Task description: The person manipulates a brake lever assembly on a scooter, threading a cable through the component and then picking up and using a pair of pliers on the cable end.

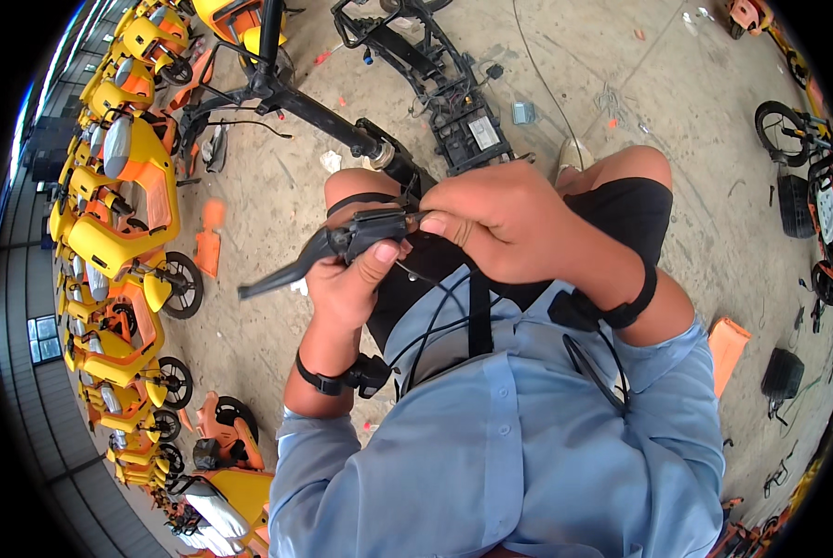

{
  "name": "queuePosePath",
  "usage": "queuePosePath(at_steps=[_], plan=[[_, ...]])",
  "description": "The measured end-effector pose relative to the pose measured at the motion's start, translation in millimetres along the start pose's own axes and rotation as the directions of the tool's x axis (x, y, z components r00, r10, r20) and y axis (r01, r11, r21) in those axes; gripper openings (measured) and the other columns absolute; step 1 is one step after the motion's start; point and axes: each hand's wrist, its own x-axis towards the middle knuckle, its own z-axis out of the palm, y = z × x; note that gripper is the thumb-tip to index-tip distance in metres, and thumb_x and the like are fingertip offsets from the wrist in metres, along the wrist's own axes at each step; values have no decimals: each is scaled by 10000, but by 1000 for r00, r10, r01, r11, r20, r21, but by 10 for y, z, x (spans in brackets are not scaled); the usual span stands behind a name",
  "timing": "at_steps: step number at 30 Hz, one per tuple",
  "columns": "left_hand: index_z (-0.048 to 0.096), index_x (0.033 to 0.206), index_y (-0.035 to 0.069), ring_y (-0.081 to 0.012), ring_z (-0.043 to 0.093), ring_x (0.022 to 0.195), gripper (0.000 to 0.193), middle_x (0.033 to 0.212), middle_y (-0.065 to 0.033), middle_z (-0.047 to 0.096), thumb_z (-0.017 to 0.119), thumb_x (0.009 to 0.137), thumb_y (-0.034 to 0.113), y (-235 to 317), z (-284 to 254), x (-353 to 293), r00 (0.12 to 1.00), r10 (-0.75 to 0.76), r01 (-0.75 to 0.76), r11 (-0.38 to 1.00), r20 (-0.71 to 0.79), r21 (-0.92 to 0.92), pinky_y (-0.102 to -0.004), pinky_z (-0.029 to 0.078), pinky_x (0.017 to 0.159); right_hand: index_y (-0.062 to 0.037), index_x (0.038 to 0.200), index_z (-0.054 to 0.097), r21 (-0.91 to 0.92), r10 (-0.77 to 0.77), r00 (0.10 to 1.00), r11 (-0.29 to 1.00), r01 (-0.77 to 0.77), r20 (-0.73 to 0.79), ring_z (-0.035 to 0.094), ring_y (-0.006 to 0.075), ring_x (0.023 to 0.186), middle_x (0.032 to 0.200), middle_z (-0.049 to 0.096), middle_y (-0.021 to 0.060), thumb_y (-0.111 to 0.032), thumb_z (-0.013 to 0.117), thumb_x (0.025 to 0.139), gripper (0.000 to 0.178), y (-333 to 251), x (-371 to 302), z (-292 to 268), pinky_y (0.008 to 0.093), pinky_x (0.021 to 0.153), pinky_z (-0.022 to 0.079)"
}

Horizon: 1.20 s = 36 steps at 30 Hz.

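My left hand (346, 290) is closed around a black brake lever assembly (372, 226), thumb pressed against its underside. The lever blade (291, 268) sticks out to the left and slants down. Against the right end of that assembly, my right hand (498, 221) pinches with thumb and forefinger; whatever small piece sits between them is hidden. Just beyond both hands, a black tubular frame part (328, 121) with a bare metal collar rises from between my knees toward the far left. Thin black cables hang below the hands across my lap.
A black scooter chassis (453, 107) lies on the concrete floor ahead. Rows of yellow and orange scooters (123, 232) line the left. At right are an orange panel (730, 349), a black box-shaped part (783, 374) and more scooter parts. A cable (539, 79) runs along the floor.
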Motion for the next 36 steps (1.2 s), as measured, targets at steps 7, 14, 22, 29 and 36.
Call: queuePosePath(at_steps=[7, 14, 22, 29, 36], plan=[[717, 1071, -57, -237, 718, 849, 410, 923, -144, 752, 888, 805, 203, 50, 42, -40, 949, 313, -311, 897, 45, 314, -347, 562, 794, -112, 931, 700, 57, 77, 997, 996, -76, -28, 621, 322, 621, 677, 604, 98, -178, 719, 926, 68, -209, -100, 20, 425, 533, 458], [741, 1013, -58, -280, 717, 782, 385, 881, -182, 749, 905, 732, 148, 18, -61, 39, 850, 394, -435, 899, 349, 45, -364, 564, 704, -113, 927, 694, 42, -336, 929, 942, 333, 153, 599, 262, 568, 653, 583, 26, -184, 768, 870, 118, -75, -117, -97, 378, 480, 434], [747, 1038, -66, -274, 704, 782, 350, 938, -194, 743, 841, 777, 146, -38, -43, 62, 785, 409, -390, 910, 465, -143, -356, 522, 688, -55, 882, 691, 111, -479, 864, 877, 467, 154, 483, 226, 465, 609, 474, 25, -218, 804, 855, 200, -96, -114, -164, 370, 430, 315], [745, 1049, -46, -268, 693, 785, 354, 937, -184, 750, 863, 733, 61, -128, 212, 11, 828, 415, -351, 908, 376, -230, -361, 524, 694, -61, 830, 677, 297, -441, 895, 866, 403, 71, 551, 265, 515, 636, 567, 51, -189, 821, 841, 193, -31, -156, -161, 359, 449, 393], [729, 1052, -50, -287, 701, 813, 362, 947, -178, 761, 862, 734, 61, -125, 295, 24, 854, 353, -316, 936, 382, -158, -381, 548, 741, -25, 761, 657, 484, -395, 915, 788, 381, -77, 534, 282, 505, 610, 542, 80, -194, 800, 870, 247, 143, -203, -59, 365, 457, 390]])
